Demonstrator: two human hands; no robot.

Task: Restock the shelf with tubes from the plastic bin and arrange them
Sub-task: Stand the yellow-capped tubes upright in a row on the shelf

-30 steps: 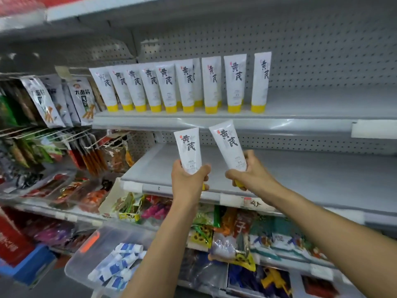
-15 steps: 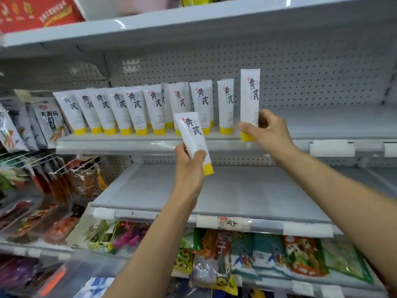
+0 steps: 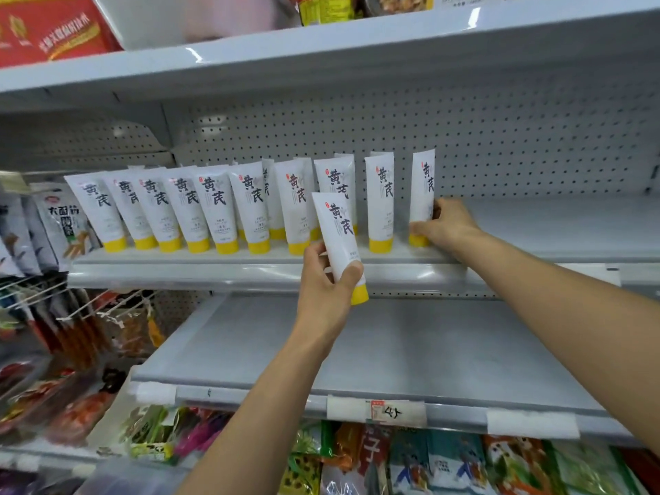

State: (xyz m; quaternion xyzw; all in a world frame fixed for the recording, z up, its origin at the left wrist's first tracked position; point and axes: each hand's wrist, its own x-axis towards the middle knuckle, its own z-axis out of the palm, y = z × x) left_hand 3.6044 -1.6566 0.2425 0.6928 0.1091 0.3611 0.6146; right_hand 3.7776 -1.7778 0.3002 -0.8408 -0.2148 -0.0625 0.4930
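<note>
Head view: a grey metal shelf with a smooth painted deck and a perforated pegboard back carries a row of tubes. They are soft, flat-crimped white plastic tubes standing on round yellow caps, most leaning slightly. A few more stand behind the front rank.

The right hand pinches the end tube low on its body, thumb in front and fingers behind. This tube is upright at the right end of the row, its cap down at the shelf deck.

The left hand grips a second tube round its lower body just above the cap. It holds the tube tilted, in front of the shelf's front lip and apart from the row. The two hands are well apart.

The lower shelf has a matte grey deck and a clear plastic label rail along its edge. Glossy foil snack bags sit beneath it, hanging packets are at the left, and a red carton is on the top shelf.

Each tube bears two large black brush characters, 黄芪, with a small red seal beside them; the fine print below is too small to read. A hanging packet reads 大面筋. A price tag on the lower rail shows a handwritten "4" followed by an unclear stroke.
</note>
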